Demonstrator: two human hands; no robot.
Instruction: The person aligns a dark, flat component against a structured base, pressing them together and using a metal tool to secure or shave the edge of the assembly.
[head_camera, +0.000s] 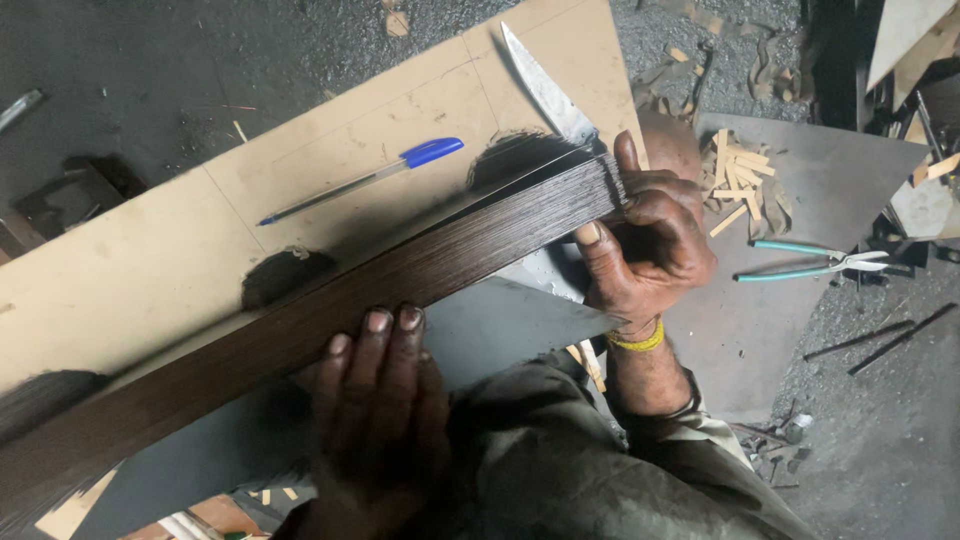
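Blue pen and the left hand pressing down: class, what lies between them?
In the head view, the long dark wood-grain strip runs between the blue pen and the left hand, whose fingertips rest on it; pale board lies beneath.

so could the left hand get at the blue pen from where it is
Probably yes. The left hand lies flat on the dark wood strip, and the blue pen lies in the open on the tan board just beyond the strip. Nothing covers it, but the hand would have to let go of the strip.
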